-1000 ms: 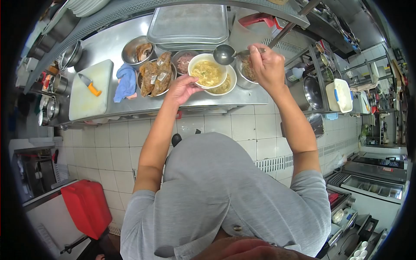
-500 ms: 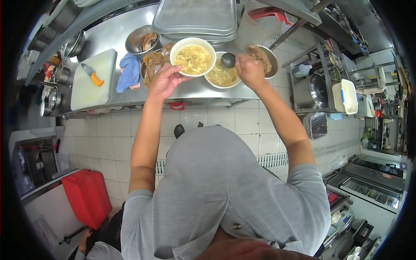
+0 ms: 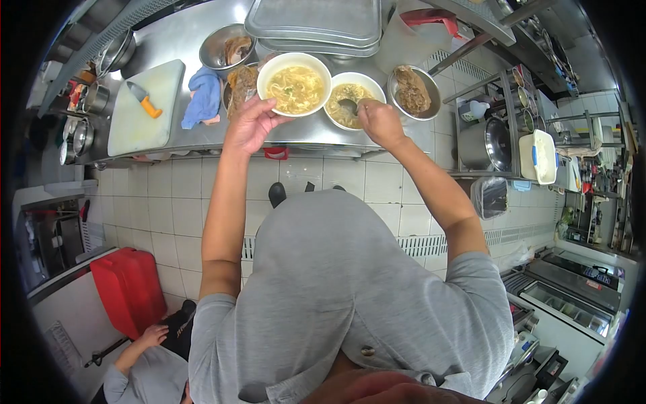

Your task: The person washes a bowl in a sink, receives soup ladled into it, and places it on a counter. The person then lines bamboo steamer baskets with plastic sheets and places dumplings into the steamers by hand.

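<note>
My left hand (image 3: 253, 125) grips a white bowl (image 3: 294, 84) of yellow egg-drop soup by its lower left rim, thumb at the edge. To its right, a second white bowl (image 3: 328, 108) of similar soup with pale strands stands at the counter's front. My right hand (image 3: 382, 124) is closed round the handle of a dark ladle (image 3: 348, 106), whose head dips into the second bowl. The handle itself is mostly hidden by the fingers. Right of that hand, a steel bowl (image 3: 434, 101) holds a brown cooked piece that looks like meat.
Stacked metal trays (image 3: 313, 23) lie behind the bowls. Leftward are a steel bowl (image 3: 219, 47) with brown pieces, a blue cloth (image 3: 200, 97), and a cutting board (image 3: 138, 128) bearing a yellow-handled knife (image 3: 149, 106). Another person (image 3: 151, 360) sits at lower left near a red container (image 3: 128, 289).
My right hand has lowered the ladle into the second bowl, from above it. The held bowl has shifted slightly left and up. More of the other person shows at lower left.
</note>
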Demonstrator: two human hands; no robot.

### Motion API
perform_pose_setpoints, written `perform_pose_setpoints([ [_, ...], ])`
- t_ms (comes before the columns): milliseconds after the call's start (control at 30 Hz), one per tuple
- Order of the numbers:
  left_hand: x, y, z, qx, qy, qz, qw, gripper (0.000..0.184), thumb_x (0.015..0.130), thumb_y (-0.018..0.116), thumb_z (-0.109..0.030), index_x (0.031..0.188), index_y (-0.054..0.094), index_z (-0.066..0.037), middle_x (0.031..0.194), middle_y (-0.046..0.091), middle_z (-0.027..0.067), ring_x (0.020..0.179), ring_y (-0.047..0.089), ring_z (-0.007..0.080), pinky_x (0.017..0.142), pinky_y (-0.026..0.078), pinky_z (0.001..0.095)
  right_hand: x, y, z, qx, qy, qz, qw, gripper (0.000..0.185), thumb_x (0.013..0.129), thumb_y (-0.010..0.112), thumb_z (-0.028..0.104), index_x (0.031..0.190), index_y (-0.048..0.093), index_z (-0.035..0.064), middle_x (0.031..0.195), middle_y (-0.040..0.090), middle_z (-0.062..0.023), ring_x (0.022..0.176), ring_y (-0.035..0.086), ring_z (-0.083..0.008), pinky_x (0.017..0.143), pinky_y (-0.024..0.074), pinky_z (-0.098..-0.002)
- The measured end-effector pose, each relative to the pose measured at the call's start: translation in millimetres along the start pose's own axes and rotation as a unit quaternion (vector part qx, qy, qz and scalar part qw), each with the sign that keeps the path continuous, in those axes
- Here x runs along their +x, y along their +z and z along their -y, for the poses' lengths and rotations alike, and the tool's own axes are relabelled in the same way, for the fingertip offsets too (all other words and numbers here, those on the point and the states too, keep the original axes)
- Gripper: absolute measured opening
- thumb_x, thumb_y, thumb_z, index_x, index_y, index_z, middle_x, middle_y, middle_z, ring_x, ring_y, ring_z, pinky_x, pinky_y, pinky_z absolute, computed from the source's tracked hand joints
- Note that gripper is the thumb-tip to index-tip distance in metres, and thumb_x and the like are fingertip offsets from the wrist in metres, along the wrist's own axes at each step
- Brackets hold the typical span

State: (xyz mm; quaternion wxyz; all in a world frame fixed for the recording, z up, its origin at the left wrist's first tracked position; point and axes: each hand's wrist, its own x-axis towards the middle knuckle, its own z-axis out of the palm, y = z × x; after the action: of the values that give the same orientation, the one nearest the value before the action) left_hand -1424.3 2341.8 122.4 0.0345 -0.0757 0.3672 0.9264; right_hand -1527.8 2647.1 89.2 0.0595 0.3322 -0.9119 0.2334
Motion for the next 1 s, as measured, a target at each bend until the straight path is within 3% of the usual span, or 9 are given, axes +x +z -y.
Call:
perform_pose_setpoints([
  [133, 0, -5, 4, 0.004, -0.008, 0.003, 1.000, 0.045, 0.093, 0.061, -0.005, 0.135, 0.047, 0.007, 0.128, 0.060, 0.0176, 0.117, 0.062, 0.0300, 0.099, 0.054, 0.0528, 5, -5, -14, 0.148, 0.136, -0.021, 0.979, 0.024, 0.093, 0.056, 0.018, 0.084, 0.068, -0.0001, 0.070, 0.068, -0.0189, 0.066, 0.068, -0.0379, 0.065, 0.0550, -0.0447],
  [167, 0, -5, 5, 0.002, -0.010, 0.002, 1.000, 0.045, 0.094, 0.061, -0.005, 0.135, 0.047, 0.007, 0.128, 0.060, 0.0178, 0.117, 0.062, 0.0302, 0.099, 0.053, 0.0530, 6, -9, -19, 0.182, 0.174, -0.003, 0.968, 0.026, 0.093, 0.056, 0.018, 0.084, 0.070, -0.0013, 0.066, 0.068, -0.0177, 0.058, 0.069, -0.0308, 0.062, 0.0560, -0.0391],
  [267, 1, -7, 7, -0.003, -0.014, 0.001, 1.000, 0.044, 0.094, 0.060, -0.004, 0.135, 0.046, 0.006, 0.127, 0.060, 0.0184, 0.117, 0.062, 0.0306, 0.100, 0.053, 0.0538, 8, -27, -13, 0.238, 0.229, -0.033, 0.943, 0.027, 0.094, 0.055, 0.017, 0.085, 0.071, -0.0028, 0.064, 0.068, -0.0149, 0.054, 0.069, -0.0212, 0.057, 0.0556, -0.0347],
  [300, 2, -8, 8, -0.002, -0.014, 0.001, 1.000, 0.043, 0.094, 0.060, -0.004, 0.134, 0.047, 0.006, 0.127, 0.060, 0.0186, 0.116, 0.062, 0.0307, 0.100, 0.052, 0.0542, 9, -33, -11, 0.247, 0.234, -0.037, 0.940, 0.029, 0.095, 0.054, 0.017, 0.083, 0.070, -0.0032, 0.063, 0.068, -0.0117, 0.054, 0.069, -0.0165, 0.055, 0.0551, -0.0313],
  [600, 12, -19, 18, -0.010, -0.026, 0.010, 1.000, 0.034, 0.093, 0.060, -0.004, 0.125, 0.053, 0.006, 0.124, 0.062, 0.0196, 0.114, 0.063, 0.0301, 0.098, 0.054, 0.0547, 28, -102, 5, 0.169, 0.217, -0.085, 0.958, 0.027, 0.094, 0.056, 0.017, 0.081, 0.071, -0.0005, 0.059, 0.067, -0.0090, 0.049, 0.065, -0.0141, 0.052, 0.0538, -0.0302],
  [633, 12, -18, 19, -0.011, -0.029, 0.013, 0.999, 0.033, 0.093, 0.060, -0.003, 0.125, 0.054, 0.006, 0.124, 0.062, 0.0196, 0.113, 0.064, 0.0299, 0.098, 0.054, 0.0545, 30, -105, 0, 0.201, 0.247, -0.089, 0.944, 0.028, 0.094, 0.057, 0.018, 0.079, 0.070, -0.0014, 0.058, 0.066, -0.0090, 0.048, 0.064, -0.0140, 0.052, 0.0533, -0.0301],
  [1000, 32, -14, 43, -0.028, -0.066, -0.001, 0.997, 0.028, 0.089, 0.063, 0.001, 0.116, 0.057, 0.007, 0.118, 0.064, 0.0192, 0.111, 0.064, 0.0321, 0.096, 0.054, 0.0558, 71, -195, 34, 0.228, 0.193, -0.125, 0.946, 0.025, 0.094, 0.057, 0.014, 0.085, 0.070, -0.0052, 0.064, 0.068, -0.0098, 0.050, 0.065, -0.0131, 0.046, 0.0521, -0.0279],
])
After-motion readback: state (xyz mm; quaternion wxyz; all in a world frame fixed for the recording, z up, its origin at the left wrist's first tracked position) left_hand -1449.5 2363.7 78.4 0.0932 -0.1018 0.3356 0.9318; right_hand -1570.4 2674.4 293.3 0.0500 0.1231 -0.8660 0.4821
